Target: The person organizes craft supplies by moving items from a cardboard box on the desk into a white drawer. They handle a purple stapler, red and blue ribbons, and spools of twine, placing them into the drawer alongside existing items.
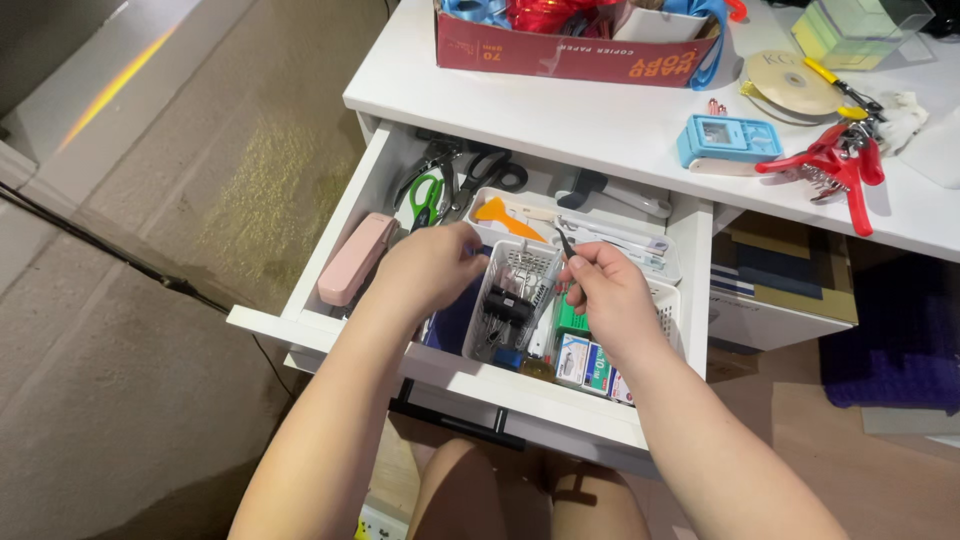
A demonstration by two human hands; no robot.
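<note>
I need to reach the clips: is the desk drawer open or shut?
Open: the drawer is pulled out from the white desk, its contents exposed, both hands inside.

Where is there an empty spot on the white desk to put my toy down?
The desk top is bare between the red cardboard box and the blue gadget, along the front edge. The right end is crowded: ribbon spool, red tool.

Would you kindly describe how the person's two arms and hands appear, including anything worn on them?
Both forearms are bare, with no sleeves showing. The left hand and right hand wear no gloves; no rings, watch or bracelets show. The nails look short and unpainted, as far as can be seen.
</note>
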